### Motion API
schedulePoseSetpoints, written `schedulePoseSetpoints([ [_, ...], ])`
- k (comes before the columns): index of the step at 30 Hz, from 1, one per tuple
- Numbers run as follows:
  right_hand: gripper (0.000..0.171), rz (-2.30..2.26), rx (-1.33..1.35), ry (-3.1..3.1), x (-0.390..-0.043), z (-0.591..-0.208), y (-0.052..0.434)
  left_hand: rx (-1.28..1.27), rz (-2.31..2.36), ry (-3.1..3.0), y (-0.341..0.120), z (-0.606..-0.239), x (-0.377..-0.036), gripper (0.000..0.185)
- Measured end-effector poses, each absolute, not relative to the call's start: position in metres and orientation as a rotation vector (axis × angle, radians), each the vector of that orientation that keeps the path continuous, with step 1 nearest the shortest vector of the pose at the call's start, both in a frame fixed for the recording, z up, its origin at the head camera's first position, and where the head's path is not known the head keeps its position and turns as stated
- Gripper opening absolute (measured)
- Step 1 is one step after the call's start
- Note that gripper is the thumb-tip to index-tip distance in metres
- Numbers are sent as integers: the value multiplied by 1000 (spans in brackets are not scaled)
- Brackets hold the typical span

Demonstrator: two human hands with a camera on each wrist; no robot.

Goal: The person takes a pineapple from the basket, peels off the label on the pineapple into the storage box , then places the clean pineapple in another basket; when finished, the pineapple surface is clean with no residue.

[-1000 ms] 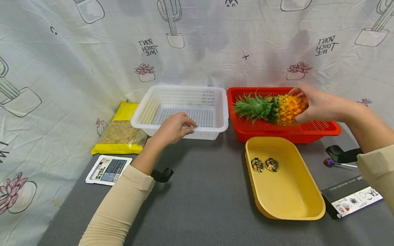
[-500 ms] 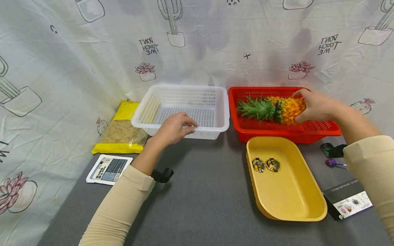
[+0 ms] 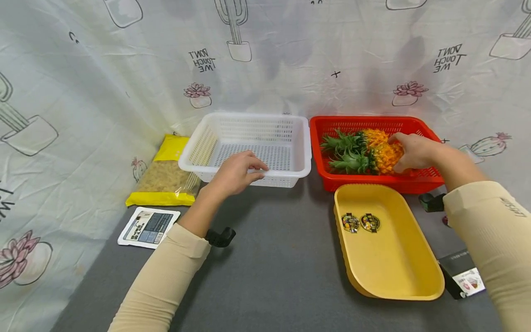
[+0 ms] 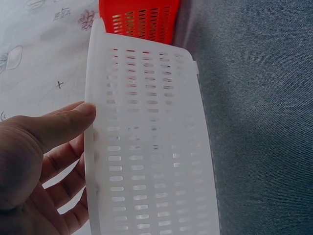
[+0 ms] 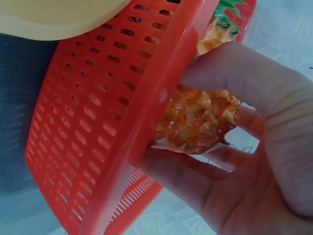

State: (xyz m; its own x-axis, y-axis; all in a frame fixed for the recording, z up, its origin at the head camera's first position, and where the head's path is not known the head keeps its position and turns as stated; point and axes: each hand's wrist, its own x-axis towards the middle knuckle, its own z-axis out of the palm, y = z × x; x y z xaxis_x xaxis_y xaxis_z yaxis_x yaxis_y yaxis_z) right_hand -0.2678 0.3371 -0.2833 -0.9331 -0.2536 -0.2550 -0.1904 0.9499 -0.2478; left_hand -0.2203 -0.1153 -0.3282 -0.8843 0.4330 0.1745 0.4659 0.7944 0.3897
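Observation:
My right hand [image 3: 415, 152] is in the red basket [image 3: 427, 124], its thumb and fingers round the orange body of a pineapple [image 3: 386, 157] with a green crown. A second pineapple [image 3: 375, 136] lies just behind it, both crowns pointing left. Seen from the right wrist, the held pineapple [image 5: 200, 117] sits against the inside of the basket's rim [image 5: 161, 103]. My left hand [image 3: 238, 173] holds the front rim of the white basket [image 3: 249, 117]. In the left wrist view the thumb [image 4: 68, 122] touches that rim, with the fingers on its other side.
A yellow tray [image 3: 392, 281] with two round stickers stands before the red basket. A black-and-white box [image 3: 462, 272] lies right of it. At left are a yellow-ended bag [image 3: 162, 177] and a white flat packet [image 3: 147, 228]. A printed curtain [image 3: 274, 69] hangs behind the baskets.
The right hand has lowered the pineapple into the red basket and towards its front wall, uncovering the second pineapple behind. The left hand has stayed at the white basket's rim.

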Motion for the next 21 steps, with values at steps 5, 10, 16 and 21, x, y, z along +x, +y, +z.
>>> schedulePoseSetpoints([
  [5,81,-341,-324,2775,-270,-285,337,-707,-667,-2896,-115,-329,-220,22],
  [10,83,-397,-305,2718,-268,-289,336,-703,-679,-2880,-114,-330,-219,22],
  [16,80,-386,-309,2744,-271,-295,337,-702,-686,-2880,-113,-331,-219,22],
  [21,72,-350,-326,2766,-273,-301,339,-686,-692,-2886,-113,-331,-218,22],
])
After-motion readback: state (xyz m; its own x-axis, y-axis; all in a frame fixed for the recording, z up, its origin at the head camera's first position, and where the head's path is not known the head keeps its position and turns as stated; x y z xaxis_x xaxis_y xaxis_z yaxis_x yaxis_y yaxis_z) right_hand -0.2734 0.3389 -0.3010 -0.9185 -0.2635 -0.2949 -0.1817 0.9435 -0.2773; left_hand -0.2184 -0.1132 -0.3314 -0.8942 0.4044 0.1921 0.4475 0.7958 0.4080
